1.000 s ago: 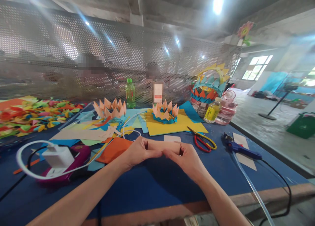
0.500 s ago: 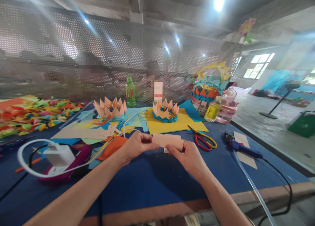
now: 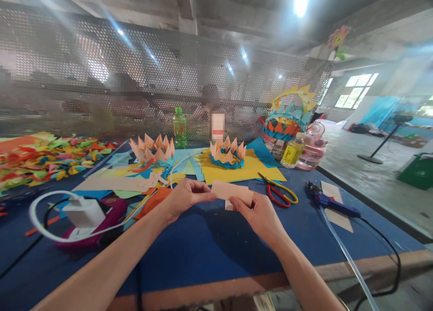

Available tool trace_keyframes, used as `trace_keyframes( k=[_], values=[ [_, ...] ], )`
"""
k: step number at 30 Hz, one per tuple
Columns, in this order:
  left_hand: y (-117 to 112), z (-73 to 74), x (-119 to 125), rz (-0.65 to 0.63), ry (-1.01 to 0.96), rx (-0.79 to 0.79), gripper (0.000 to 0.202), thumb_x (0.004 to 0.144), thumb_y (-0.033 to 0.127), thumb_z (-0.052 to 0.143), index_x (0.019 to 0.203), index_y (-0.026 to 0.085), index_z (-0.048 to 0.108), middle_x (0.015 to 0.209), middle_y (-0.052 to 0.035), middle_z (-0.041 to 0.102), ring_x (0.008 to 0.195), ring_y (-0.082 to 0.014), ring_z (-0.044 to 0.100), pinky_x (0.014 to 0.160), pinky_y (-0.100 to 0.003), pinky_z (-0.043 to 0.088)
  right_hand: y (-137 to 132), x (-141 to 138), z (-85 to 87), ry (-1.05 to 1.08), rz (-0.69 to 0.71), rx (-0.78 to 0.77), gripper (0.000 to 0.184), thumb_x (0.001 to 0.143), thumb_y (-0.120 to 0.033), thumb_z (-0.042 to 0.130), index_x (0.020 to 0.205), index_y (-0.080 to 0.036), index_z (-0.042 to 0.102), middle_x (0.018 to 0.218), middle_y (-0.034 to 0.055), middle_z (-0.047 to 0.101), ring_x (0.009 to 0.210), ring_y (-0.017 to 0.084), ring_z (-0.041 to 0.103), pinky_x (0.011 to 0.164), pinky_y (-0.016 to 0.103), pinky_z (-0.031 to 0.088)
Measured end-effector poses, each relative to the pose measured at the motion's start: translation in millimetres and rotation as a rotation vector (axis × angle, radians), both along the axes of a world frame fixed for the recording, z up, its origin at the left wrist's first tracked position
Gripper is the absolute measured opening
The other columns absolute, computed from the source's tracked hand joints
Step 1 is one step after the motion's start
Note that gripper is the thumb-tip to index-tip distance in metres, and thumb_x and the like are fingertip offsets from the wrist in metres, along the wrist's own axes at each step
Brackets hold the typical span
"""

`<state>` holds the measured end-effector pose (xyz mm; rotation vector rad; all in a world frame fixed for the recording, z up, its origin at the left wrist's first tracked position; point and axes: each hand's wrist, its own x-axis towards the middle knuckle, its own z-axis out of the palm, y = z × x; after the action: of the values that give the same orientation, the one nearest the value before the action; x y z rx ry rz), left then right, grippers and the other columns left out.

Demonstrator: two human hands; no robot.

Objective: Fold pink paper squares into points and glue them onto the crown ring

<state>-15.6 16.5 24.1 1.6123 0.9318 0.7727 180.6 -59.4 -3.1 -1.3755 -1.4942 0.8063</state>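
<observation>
A small peach paper strip (image 3: 231,191) is held just above the blue table (image 3: 203,257), near its middle. My left hand (image 3: 187,197) pinches the strip's left end with thumb and fingers closed. My right hand (image 3: 257,214) grips the right end from below, fingers curled. A second pale paper piece (image 3: 228,206) lies on the table right under the strip. Two orange paper crowns (image 3: 153,150) (image 3: 227,154) stand behind the hands on loose coloured sheets.
Red and yellow scissors (image 3: 279,194) lie right of the hands, then a blue glue gun (image 3: 329,204) with its cord. A white charger (image 3: 84,211) and cable sit at left. A green bottle (image 3: 179,127), a paper basket (image 3: 286,121) and a mesh screen stand behind.
Both hands have lifted the peach strip slightly off the table and turned it flatter toward me. The second pale piece now shows beneath it.
</observation>
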Motion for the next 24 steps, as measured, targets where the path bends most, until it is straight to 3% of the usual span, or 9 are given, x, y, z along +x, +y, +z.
trace_keyframes(
  k=[7,13,16,20,24],
  values=[
    [0.3,3.1,-2.0,0.009,0.015,0.006,0.023,0.055,0.035,0.082,0.059,0.015,0.071,0.058,0.0001,0.064,0.057,-0.0115,0.051,0.061,-0.024,0.039,0.8,1.3,-1.6,-0.008,-0.034,0.023,0.03,0.083,-0.042,0.059,0.085,-0.014,0.072,0.079,0.0048,0.072,0.075,0.021,0.066,0.064,0.025,0.047],
    [6.7,-0.2,-10.3,0.144,-0.097,0.009,0.024,0.063,0.038,0.079,0.068,0.016,0.071,0.067,-0.0003,0.067,0.068,-0.0122,0.057,0.069,-0.022,0.041,0.7,2.7,-1.4,-0.031,-0.103,0.033,0.033,0.084,-0.044,0.058,0.082,-0.013,0.071,0.073,0.0039,0.07,0.074,0.021,0.064,0.063,0.025,0.045],
    [4.8,-3.2,-5.8,0.062,-0.125,-0.031,0.029,0.066,0.041,0.078,0.078,0.016,0.071,0.073,-0.0001,0.068,0.069,-0.0122,0.058,0.068,-0.022,0.042,-0.2,-0.7,0.7,-0.018,-0.041,0.057,0.03,0.084,-0.042,0.057,0.087,-0.015,0.071,0.077,0.0034,0.071,0.077,0.022,0.064,0.066,0.026,0.046],
    [-2.5,-7.9,4.4,-0.103,-0.107,-0.1,0.036,0.064,0.04,0.08,0.089,0.014,0.074,0.083,-0.0041,0.074,0.076,-0.0164,0.064,0.075,-0.026,0.046,-1.6,-4.3,0.9,-0.058,0.024,0.08,0.028,0.085,-0.04,0.056,0.077,-0.017,0.069,0.074,0.0021,0.069,0.071,0.019,0.061,0.067,0.026,0.045],
    [-4.6,-10.0,6.5,-0.075,-0.062,-0.102,0.036,0.059,0.039,0.082,0.082,0.012,0.076,0.078,-0.0059,0.075,0.069,-0.0167,0.064,0.071,-0.027,0.047,-0.9,-3.1,-1.7,-0.098,-0.032,0.052,0.031,0.083,-0.043,0.059,0.07,-0.016,0.067,0.066,0.0015,0.066,0.061,0.016,0.055,0.058,0.024,0.041]
  ],
)
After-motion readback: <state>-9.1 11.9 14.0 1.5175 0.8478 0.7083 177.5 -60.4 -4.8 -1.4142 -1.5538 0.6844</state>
